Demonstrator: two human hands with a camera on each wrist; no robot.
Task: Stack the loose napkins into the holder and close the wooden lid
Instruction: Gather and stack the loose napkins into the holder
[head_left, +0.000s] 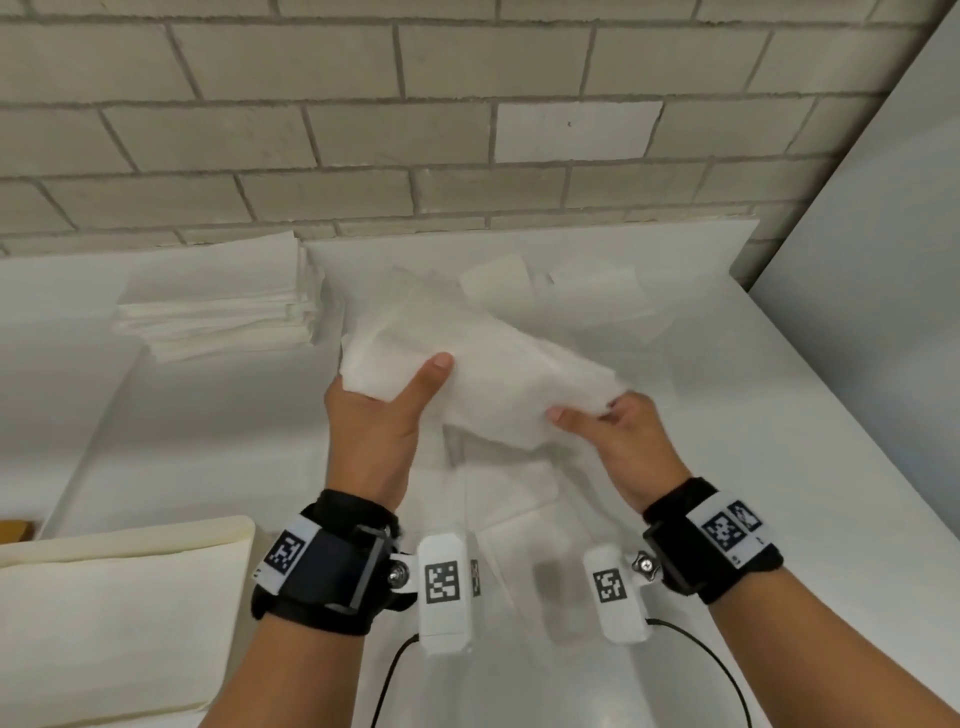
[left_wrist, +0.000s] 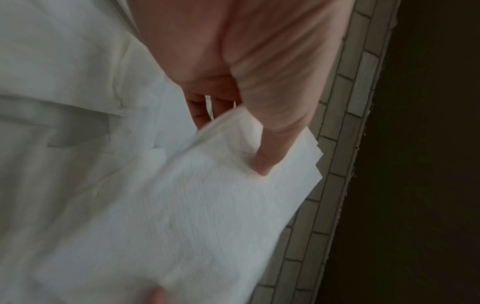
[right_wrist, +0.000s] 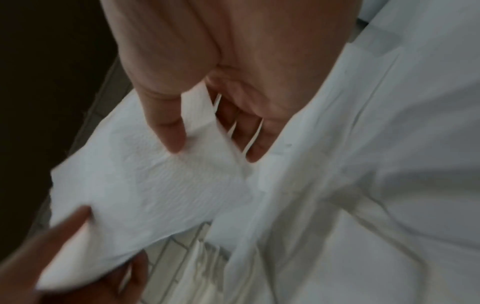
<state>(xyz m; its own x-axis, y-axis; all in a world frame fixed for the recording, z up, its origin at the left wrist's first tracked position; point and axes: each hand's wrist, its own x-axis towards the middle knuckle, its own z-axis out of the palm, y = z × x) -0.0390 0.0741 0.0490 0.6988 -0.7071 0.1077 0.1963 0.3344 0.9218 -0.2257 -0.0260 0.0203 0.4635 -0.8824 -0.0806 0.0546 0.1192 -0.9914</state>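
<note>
A bundle of white napkins (head_left: 493, 374) hangs tilted above the white table (head_left: 753, 415), held at both ends. My left hand (head_left: 415, 384) grips its left end, thumb on top and fingers hidden underneath. My right hand (head_left: 592, 413) pinches the lower right corner. In the left wrist view the left hand (left_wrist: 231, 142) presses its thumb into the napkins (left_wrist: 207, 205). The right wrist view shows the right hand (right_wrist: 213, 144) with napkin layers (right_wrist: 155, 181) between thumb and fingers. Faint edges of a clear box (head_left: 509, 493) show below the hands; whether this is the holder is unclear.
A tall stack of folded napkins (head_left: 218, 301) sits at the back left by the brick wall (head_left: 467, 130). Loose napkins (head_left: 597, 286) lie at the back of the table. A cream flat slab (head_left: 114, 613) lies at the front left. A grey panel (head_left: 883, 260) bounds the right side.
</note>
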